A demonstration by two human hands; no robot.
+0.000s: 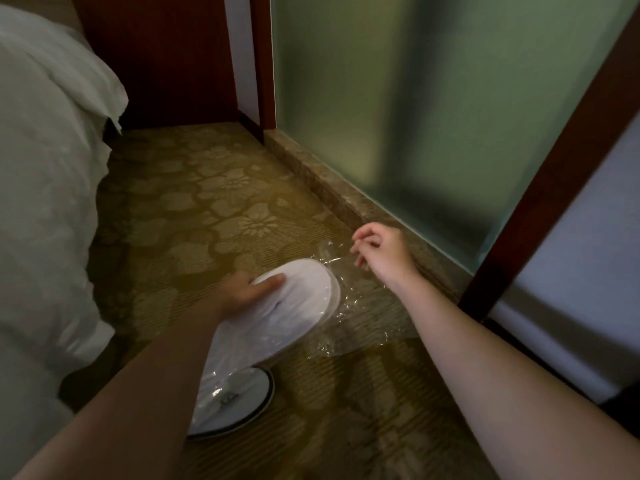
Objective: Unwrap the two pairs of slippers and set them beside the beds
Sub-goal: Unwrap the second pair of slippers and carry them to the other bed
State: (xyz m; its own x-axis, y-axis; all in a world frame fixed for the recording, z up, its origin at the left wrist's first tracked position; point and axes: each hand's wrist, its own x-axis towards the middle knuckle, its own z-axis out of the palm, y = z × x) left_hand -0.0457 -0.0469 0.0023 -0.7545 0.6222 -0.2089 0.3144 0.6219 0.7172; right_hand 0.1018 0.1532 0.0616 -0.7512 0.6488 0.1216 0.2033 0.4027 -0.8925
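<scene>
My left hand (pixel 247 289) grips a white pair of slippers (pixel 294 303) by its upper edge, a little above the carpet. A clear plastic wrapper (pixel 349 306) trails off the slippers' toe end to the right. My right hand (pixel 377 251) pinches the far end of that wrapper, fingers curled. Below, a second pair of slippers (pixel 235 400) lies on the carpet inside clear plastic, showing a white sole with a dark rim, partly hidden by my left forearm.
A bed with white duvet (pixel 45 188) fills the left side. Patterned gold carpet (pixel 214 188) runs between the bed and a stone sill (pixel 322 181) under a frosted glass wall (pixel 433 109). Dark wooden frames stand at the back and right.
</scene>
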